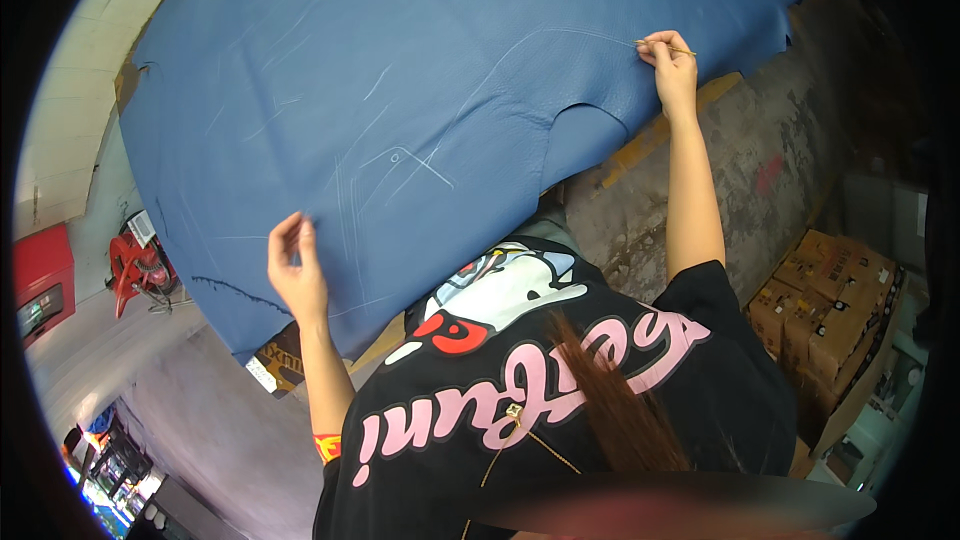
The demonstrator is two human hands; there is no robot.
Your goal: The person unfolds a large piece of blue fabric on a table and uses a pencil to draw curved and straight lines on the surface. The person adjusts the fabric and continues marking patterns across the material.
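Observation:
A large blue leather hide [420,50] lies spread in front of me, marked with thin pale lines and a small circle inside an angled outline. Near its far right part, my right hand [672,60] pinches a slim gold-coloured marking pen [684,52]. The pen's tip is at the end of a long curved pale line. Over the hide's left edge my left hand [298,265] is raised, its fingers loosely curled and nothing visible in them. A rounded notch is cut into the near edge of the hide, to the left of my right forearm.
Under the hide, a worn grey surface [640,220] shows on the right. Stacked brown cardboard boxes [830,290] stand at the lower right. To the left are a red box [42,285] and a red device [138,265]. A brown printed carton [275,365] pokes out below the hide.

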